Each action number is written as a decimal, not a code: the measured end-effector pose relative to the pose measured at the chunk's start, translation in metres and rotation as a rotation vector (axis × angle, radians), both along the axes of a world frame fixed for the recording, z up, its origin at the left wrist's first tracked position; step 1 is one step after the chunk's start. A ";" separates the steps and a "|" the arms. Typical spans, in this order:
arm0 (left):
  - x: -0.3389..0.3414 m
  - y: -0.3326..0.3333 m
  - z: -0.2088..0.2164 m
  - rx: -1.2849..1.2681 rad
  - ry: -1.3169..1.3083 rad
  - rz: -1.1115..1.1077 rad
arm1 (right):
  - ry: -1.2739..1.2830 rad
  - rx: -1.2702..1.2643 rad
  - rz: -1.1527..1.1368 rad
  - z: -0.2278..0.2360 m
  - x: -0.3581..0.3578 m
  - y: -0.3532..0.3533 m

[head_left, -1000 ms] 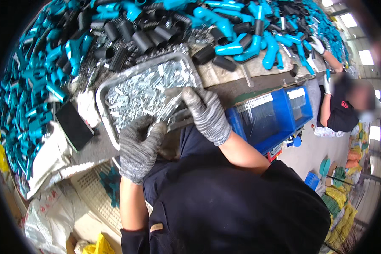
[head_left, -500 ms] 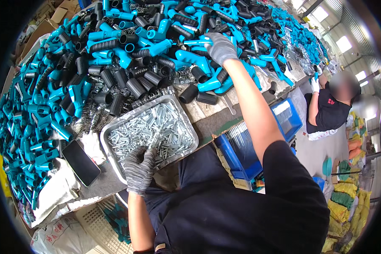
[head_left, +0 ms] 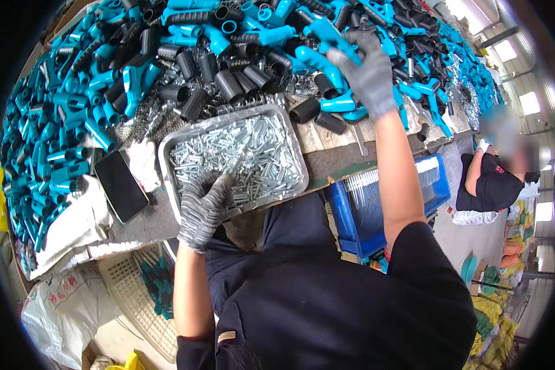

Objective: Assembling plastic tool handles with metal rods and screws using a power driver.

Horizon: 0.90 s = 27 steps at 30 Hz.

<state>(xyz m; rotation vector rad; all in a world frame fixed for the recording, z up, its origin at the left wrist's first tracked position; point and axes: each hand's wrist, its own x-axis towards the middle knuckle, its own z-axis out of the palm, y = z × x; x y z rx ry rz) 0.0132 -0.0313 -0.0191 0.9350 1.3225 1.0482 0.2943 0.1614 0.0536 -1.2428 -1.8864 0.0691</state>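
My left hand (head_left: pixel 205 206), in a grey knitted glove, is over the near left part of a grey metal tray (head_left: pixel 299 161). Its thumb and fingers are pinched together, with a shiny metal pin (head_left: pixel 235 165) at the tips. Several similar silver pins fill the tray. Stretched out to the far right, my right hand (head_left: pixel 371 74) wears a grey glove too. Its thumb and fingers close around a turquoise pistol-shaped plastic housing (head_left: pixel 328 29) in the pile; the fingers partly hide it. Black plastic sleeves (head_left: pixel 229 85) lie between the tray and the pile.
Turquoise and black parts are heaped across the table. Left of the tray lie a dark phone (head_left: pixel 121 186) and a white cloth (head_left: pixel 74 216). Blue bins (head_left: pixel 361 237) stand below the table edge at right. A perforated basket (head_left: pixel 120 277) is at lower left. Another person (head_left: pixel 490 182) sits at right.
My right hand has moved right and taken hold of a turquoise housing. My left hand stays at the tray, its fingertips pinched. The whole view has shifted slightly.
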 end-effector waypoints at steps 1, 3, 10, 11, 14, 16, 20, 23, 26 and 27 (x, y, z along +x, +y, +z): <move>-0.006 -0.002 0.002 -0.085 0.035 -0.039 | 0.168 -0.163 0.145 0.001 -0.007 -0.030; -0.008 -0.010 0.024 -0.126 0.000 -0.079 | 0.352 -0.354 0.290 -0.009 -0.016 -0.075; -0.008 -0.042 0.042 -0.173 0.119 -0.133 | 0.855 -0.753 0.483 -0.058 -0.028 -0.141; -0.009 -0.045 0.043 -0.173 0.126 -0.161 | 0.901 -0.785 0.371 -0.070 -0.019 -0.139; -0.006 -0.051 0.047 -0.150 0.175 -0.193 | 1.096 -0.959 0.180 -0.062 -0.028 -0.147; 0.000 -0.054 0.048 -0.073 0.210 -0.147 | 1.139 -0.969 0.128 -0.063 -0.036 -0.151; 0.003 -0.052 0.050 -0.053 0.339 -0.150 | 1.072 -1.111 0.267 -0.059 -0.042 -0.157; 0.009 -0.050 0.054 -0.091 0.253 -0.116 | 1.006 -1.160 0.393 -0.055 -0.052 -0.164; 0.007 -0.049 0.037 -0.143 0.222 -0.075 | 1.020 -1.269 0.476 -0.061 -0.065 -0.174; 0.004 -0.049 0.027 -0.007 0.358 -0.106 | 0.993 -1.349 0.504 -0.057 -0.067 -0.176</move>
